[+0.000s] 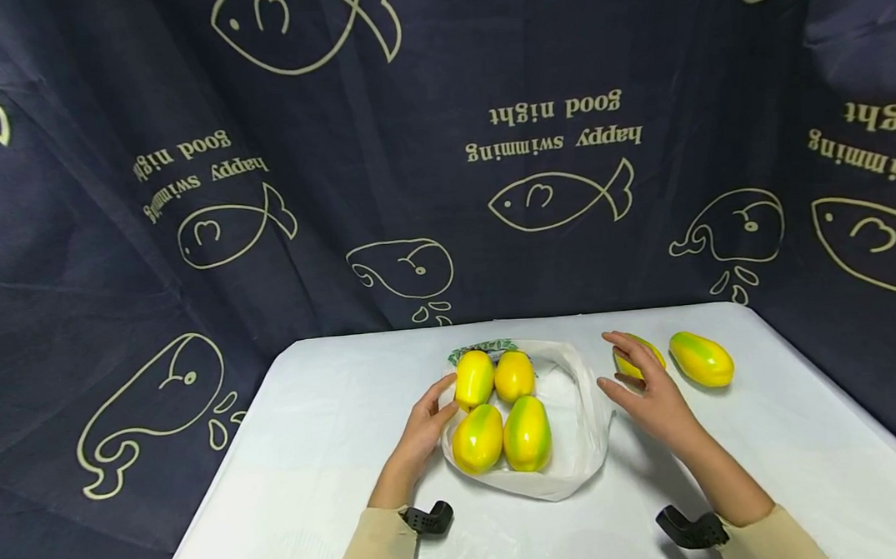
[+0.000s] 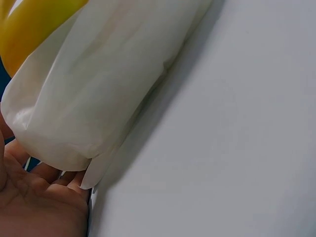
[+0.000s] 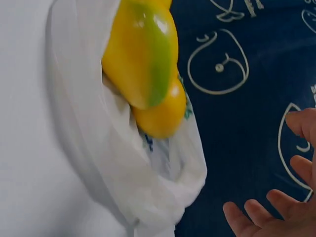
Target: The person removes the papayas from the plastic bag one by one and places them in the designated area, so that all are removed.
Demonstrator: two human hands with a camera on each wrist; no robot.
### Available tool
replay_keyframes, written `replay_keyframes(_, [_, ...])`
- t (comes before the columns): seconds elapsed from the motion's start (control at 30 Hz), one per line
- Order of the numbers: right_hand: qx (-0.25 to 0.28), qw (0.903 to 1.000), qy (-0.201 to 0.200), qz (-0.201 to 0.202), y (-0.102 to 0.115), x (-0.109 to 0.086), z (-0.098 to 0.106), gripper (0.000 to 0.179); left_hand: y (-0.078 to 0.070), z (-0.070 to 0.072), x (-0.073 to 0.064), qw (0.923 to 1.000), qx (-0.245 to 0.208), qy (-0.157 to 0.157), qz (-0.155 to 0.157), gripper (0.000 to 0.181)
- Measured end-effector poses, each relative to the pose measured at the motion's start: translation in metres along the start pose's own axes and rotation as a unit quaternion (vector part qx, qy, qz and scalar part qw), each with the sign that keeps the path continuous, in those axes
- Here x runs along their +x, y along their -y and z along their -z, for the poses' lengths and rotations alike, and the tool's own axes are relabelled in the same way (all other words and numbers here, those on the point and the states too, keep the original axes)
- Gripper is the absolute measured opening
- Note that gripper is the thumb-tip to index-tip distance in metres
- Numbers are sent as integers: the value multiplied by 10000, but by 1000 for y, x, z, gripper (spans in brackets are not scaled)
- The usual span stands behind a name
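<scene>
A white plastic bag [image 1: 575, 441] stands on the table with its mouth spread. Inside it, several yellow-green papayas [image 1: 527, 434] sit toward the left side. My left hand [image 1: 423, 431] holds the bag's left rim, thumb and forefinger close by the fruit. From the left wrist, its fingers [image 2: 47, 173] curl behind the bag's wall. My right hand [image 1: 654, 400] hovers between the bag and two loose papayas, fingers spread, holding nothing. It partly covers the nearer loose papaya [image 1: 650, 350]. Farther right lies the other loose papaya [image 1: 703, 360].
The white-covered table [image 1: 313, 452] reaches back to a dark blue curtain [image 1: 414, 189] printed with fish and whales. Black wrist devices sit at both cuffs, the left one [image 1: 428, 519] near the bag's front left and the right one [image 1: 692, 529] near the table's front.
</scene>
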State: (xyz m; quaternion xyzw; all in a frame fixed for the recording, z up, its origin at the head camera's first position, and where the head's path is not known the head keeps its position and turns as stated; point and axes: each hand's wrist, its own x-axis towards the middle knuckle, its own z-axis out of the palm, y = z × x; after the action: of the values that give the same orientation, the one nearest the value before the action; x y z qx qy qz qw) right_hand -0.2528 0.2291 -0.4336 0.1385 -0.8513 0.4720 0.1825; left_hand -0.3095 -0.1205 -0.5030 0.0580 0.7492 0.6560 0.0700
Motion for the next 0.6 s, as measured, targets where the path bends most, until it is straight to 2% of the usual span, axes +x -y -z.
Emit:
replay_keyframes(0.13, [159, 9995, 291, -3, 5, 0, -11, 66, -2, -1, 1, 10000, -12, -23, 3, 49])
replay_keyframes(0.4, [566, 9930, 888, -538, 13, -9, -31, 73, 1, -1, -3, 10000, 1, 37, -55, 49])
replay_keyframes(0.6, [675, 9887, 1239, -500, 16, -12, -45, 74, -1, 0, -2, 10000, -2, 55, -82, 49])
